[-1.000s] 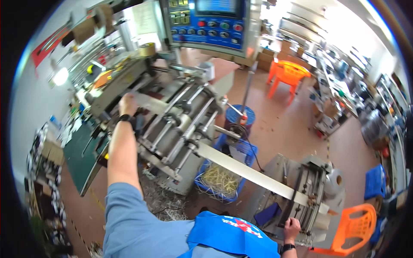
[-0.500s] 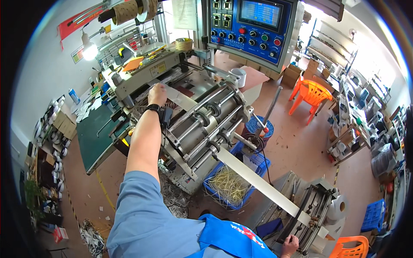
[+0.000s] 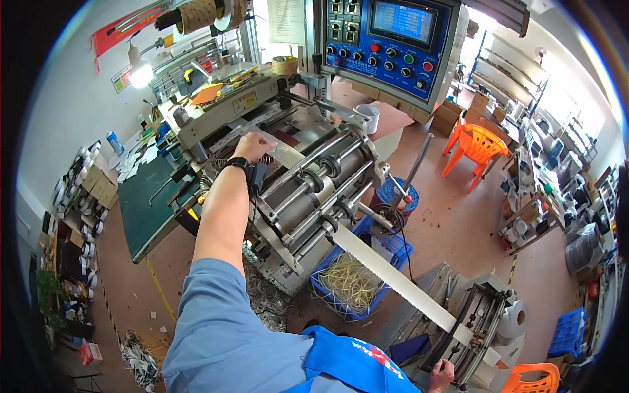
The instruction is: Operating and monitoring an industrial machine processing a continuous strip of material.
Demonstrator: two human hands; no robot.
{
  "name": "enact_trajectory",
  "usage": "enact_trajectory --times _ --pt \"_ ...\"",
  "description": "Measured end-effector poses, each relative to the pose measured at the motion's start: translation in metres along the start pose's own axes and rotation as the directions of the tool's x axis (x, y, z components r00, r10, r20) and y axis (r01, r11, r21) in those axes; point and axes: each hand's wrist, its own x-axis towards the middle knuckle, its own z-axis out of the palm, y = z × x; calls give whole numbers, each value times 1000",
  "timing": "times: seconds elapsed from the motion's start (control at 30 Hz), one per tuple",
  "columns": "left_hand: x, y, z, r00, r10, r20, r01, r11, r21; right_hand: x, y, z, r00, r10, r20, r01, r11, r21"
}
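Head view: my left hand (image 3: 254, 147) reaches over the machine bed with the fingertips bunched narrowly at the end of a smooth, pale strip (image 3: 393, 279); whether they pinch it, I cannot tell. A short, flat length of this material shows between my fingers and the steel roller assembly (image 3: 314, 180), a set of parallel polished rods bearing round, dark collars (image 3: 344, 208). Beyond the rollers the strip slopes down to the right, taut and straight (one long edge is finely toothed, like a saw), to a low feeder unit (image 3: 483, 313). There my right hand (image 3: 442, 374) lies loosely curled near the lower end of a dark bar (image 3: 440, 352); I cannot tell whether it grips anything. A white cylindrical roll (image 3: 511, 321) with a hollow core sits on the unit's far side. Beneath the strip stands a blue plastic crate (image 3: 398, 247) of latticed wall, heaped with tangled, straw-coloured strands (image 3: 350, 281). Above the rollers hangs a blue control panel (image 3: 406, 62) studded with round knobs.
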Motion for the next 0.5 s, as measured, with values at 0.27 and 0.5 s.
enact_trajectory --times 0.27,0.5 --pt "-2 6 -4 971 84 223 -92 995 28 0 1 -1 1000 11 23 -11 1000 -10" --pt "0 1 -8 967 52 250 -69 996 61 -1 5 0 1000 6 28 -6 1000 6"
